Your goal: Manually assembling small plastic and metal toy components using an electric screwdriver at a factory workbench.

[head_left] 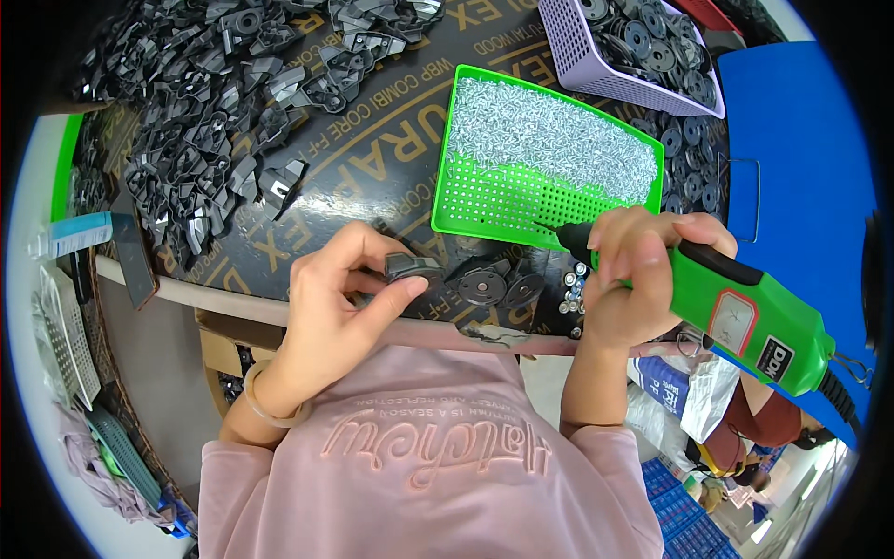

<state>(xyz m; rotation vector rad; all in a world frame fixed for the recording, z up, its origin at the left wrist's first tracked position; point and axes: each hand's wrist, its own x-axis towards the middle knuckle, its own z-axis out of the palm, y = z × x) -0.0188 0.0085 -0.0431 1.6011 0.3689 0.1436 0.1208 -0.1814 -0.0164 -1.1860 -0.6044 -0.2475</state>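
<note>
My left hand [340, 293] pinches a black plastic part [412, 267] between thumb and fingers, just above the table's near edge. Wrapped round a green electric screwdriver [736, 307], my right hand [643, 265] keeps its dark tip over the near right side of a green perforated tray [549, 240]. Small silver screws [549, 130] fill the tray's far part. Between my hands, a few round black parts [484, 282] lie on the table. Several small shiny metal pieces [573, 289] sit close to my right hand.
A big heap of black plastic parts [205, 140] covers the far left of the dark printed table [372, 172]. At the far right, a lilac basket [568, 61] holds black discs, with more discs [684, 158] beside it. A blue surface [792, 140] borders the right side.
</note>
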